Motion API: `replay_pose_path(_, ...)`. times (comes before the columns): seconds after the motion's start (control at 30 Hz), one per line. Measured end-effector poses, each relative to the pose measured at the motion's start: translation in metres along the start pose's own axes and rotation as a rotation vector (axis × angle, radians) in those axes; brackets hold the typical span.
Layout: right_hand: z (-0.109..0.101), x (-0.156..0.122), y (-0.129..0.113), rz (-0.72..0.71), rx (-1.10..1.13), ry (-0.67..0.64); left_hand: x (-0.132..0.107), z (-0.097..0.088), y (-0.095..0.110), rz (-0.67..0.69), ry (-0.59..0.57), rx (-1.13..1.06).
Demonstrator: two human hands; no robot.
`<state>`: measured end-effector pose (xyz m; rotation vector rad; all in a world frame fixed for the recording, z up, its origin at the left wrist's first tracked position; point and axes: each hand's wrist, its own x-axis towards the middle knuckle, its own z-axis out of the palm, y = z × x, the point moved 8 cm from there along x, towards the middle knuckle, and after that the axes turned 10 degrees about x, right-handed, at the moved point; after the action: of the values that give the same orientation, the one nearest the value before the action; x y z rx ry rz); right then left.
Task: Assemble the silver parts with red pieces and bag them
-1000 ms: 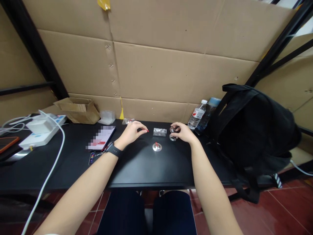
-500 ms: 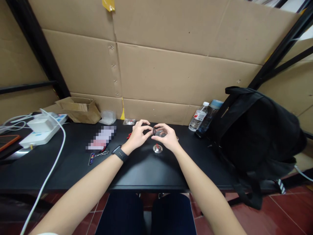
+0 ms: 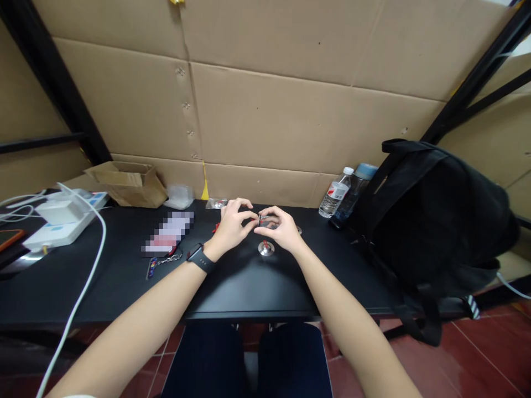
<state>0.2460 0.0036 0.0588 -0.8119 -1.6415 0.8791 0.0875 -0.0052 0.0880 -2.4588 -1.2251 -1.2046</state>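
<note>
A thin, shiny disc (image 3: pixel 259 219) is standing roughly edge-on between the two hands, just above the black table (image 3: pixel 249 293), with a speck of red showing at it. The right hand (image 3: pixel 284 228) is gripping it between thumb and fingers; the left hand (image 3: pixel 234 228) is bringing thumb and forefinger together at its nine o'clock side, though I cannot tell whether these tips are pinching the red speck, the rim or nothing. Taking the held disc as the clock's centre and the cardboard wall (image 3: pixel 265 121) as twelve, a finished-looking metal base (image 3: pixel 266 251) is lying flat at six o'clock, already carrying a red piece (image 3: pixel 266 242) on top. So one red-and-metal pairing appears to be done, and a second seems to be under way, its join not yet showing as complete. Loose red pieces (image 3: pixel 215 227) are lying at nine o'clock, beside the left hand, and part of another round piece (image 3: pixel 299 230) is peeking out near three, past the right hand; both are looking like parts left unused. A small clear packet (image 3: pixel 216 204) is resting near ten. Farther out, a phone (image 3: pixel 171 232) is lying at nine, a water bottle (image 3: pixel 333 198) is standing between two and three, and a black backpack (image 3: pixel 440 232) is slumping at three.
</note>
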Motion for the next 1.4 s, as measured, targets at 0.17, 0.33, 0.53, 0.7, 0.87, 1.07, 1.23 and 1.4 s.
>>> replay_pose_path(0.17,0.001,0.002,-0.003,-0.057,-0.144,-0.134,0.002,-0.004,-0.005,0.0,0.025,0.009)
replay_pose_path(0.33,0.006,0.001,-0.004,-0.067,-0.16,-0.162,0.001,-0.003,-0.001,0.014,-0.013,-0.031)
replay_pose_path(0.53,0.008,0.0,-0.004,-0.078,-0.272,-0.175,0.005,-0.008,-0.007,-0.001,-0.04,-0.118)
replay_pose_path(0.7,0.003,0.0,0.003,-0.038,-0.289,-0.15,0.002,0.004,-0.011,0.063,-0.187,-0.073)
replay_pose_path(0.87,0.003,0.001,0.0,-0.023,-0.242,-0.14,-0.002,0.015,-0.003,0.125,-0.286,-0.097)
replay_pose_path(1.07,0.012,-0.007,0.004,0.01,-0.45,-0.378,-0.011,0.037,-0.018,0.105,-0.396,0.012)
replay_pose_path(1.23,0.008,-0.015,0.021,0.108,-0.554,-0.502,-0.02,0.05,-0.021,0.146,-0.498,0.107)
replay_pose_path(1.4,0.011,-0.016,0.023,0.13,-0.59,-0.538,-0.021,0.05,-0.012,0.196,-0.499,0.159)
